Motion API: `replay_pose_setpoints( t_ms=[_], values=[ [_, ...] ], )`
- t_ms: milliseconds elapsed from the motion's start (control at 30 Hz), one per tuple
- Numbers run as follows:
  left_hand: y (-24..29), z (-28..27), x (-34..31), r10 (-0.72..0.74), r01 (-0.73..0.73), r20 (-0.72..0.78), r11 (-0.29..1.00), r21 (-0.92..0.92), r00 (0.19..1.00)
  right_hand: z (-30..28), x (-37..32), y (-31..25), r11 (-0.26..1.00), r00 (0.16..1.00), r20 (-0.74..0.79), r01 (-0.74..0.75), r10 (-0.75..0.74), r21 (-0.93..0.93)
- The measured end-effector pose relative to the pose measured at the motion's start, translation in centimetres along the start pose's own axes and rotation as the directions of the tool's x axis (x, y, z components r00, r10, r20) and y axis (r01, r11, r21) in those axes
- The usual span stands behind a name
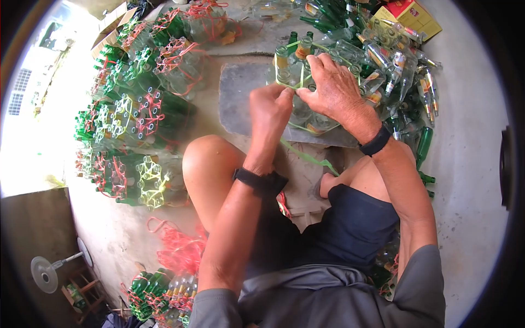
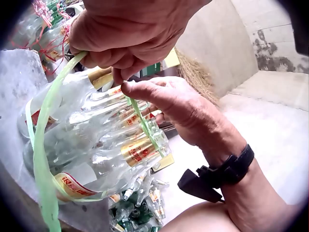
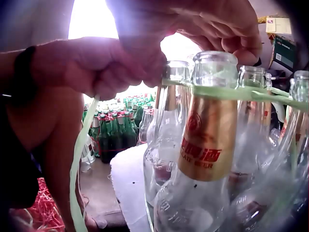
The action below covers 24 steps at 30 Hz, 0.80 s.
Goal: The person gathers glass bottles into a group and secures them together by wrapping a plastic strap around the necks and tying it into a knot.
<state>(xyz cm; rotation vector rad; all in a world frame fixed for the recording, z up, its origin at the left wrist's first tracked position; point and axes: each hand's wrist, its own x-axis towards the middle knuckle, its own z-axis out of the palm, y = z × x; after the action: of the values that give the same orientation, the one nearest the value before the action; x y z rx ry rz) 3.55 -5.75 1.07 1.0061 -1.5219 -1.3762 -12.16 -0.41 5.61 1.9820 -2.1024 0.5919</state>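
A bundle of clear glass bottles, some with gold neck labels, stands upright on a grey slab. Pale green plastic strap runs around the bottle necks and lower around the bodies. My left hand grips the strap with curled fingers at the near left edge of the necks; a loose tail hangs below it. Right beside it, my right hand pinches the strap with its thumb against the fingers, the other fingers arched over the bottle tops. Both hands' tips meet close together at the strap, which hides the crossing point.
Strapped bundles of green and clear bottles stand on the left. Loose bottles lie heaped at the right, by a yellow and red carton. Red strapping lies lower left, near a fan. My knees flank the slab.
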Motion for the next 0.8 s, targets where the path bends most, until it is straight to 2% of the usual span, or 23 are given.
replay_pose_setpoints(
  t_ms=[133,233,300,433,500,533,600,633,700,733,800],
  values=[
    [0.6,-0.9,0.0,-0.009,0.007,0.034,0.997,0.075,0.999,0.5,-0.3,-0.3,1.0,0.999,-0.036,-0.019,0.019,-0.022],
    [0.6,-1.3,0.2,0.057,-0.066,0.066,0.987,0.146,0.996,0.1,-0.3,-0.5,0.999,0.997,-0.071,-0.039,0.041,0.023],
    [0.7,-1.3,0.4,0.085,-0.095,0.061,0.979,0.182,0.994,-0.2,-0.2,-0.6,0.993,0.993,0.05,-0.108,0.106,0.039],
    [1.5,-2.0,0.4,0.035,-0.056,0.106,0.977,0.205,0.994,0.3,-0.3,-0.3,0.993,0.992,0.047,-0.115,0.113,0.038],
    [2.1,-2.1,0.5,0.109,-0.139,0.107,0.934,0.33,0.988,0.4,-0.3,-0.2,0.993,0.994,0.036,-0.107,0.105,0.042],
    [2.4,-2.1,0.6,0.111,-0.142,0.11,0.932,0.333,0.988,0.4,-0.4,-0.2,0.993,0.994,0.033,-0.11,0.109,0.044],
    [3.2,-2.4,0.9,0.179,-0.241,0.178,0.86,0.449,0.968,0.5,-0.4,-0.3,0.993,0.992,0.052,-0.113,0.111,0.035],
    [3.4,-2.5,1.2,0.18,-0.245,0.184,0.858,0.452,0.966,0.7,-0.5,-0.3,0.992,0.992,0.049,-0.118,0.116,0.038],
    [4.0,-2.6,2.1,0.292,-0.427,0.316,0.704,0.567,0.903,0.9,-0.5,-0.4,0.994,0.994,-0.037,-0.102,0.104,0.038],
    [4.4,-2.7,2.5,0.293,-0.431,0.321,0.701,0.568,0.901,1.0,-0.5,-0.5,0.993,0.993,-0.04,-0.107,0.108,0.04],
    [5.1,-2.9,3.4,0.251,-0.509,0.455,0.582,0.634,0.854,0.9,-0.6,-0.5,0.99,0.992,-0.022,-0.119,0.121,0.08]
  ],
)
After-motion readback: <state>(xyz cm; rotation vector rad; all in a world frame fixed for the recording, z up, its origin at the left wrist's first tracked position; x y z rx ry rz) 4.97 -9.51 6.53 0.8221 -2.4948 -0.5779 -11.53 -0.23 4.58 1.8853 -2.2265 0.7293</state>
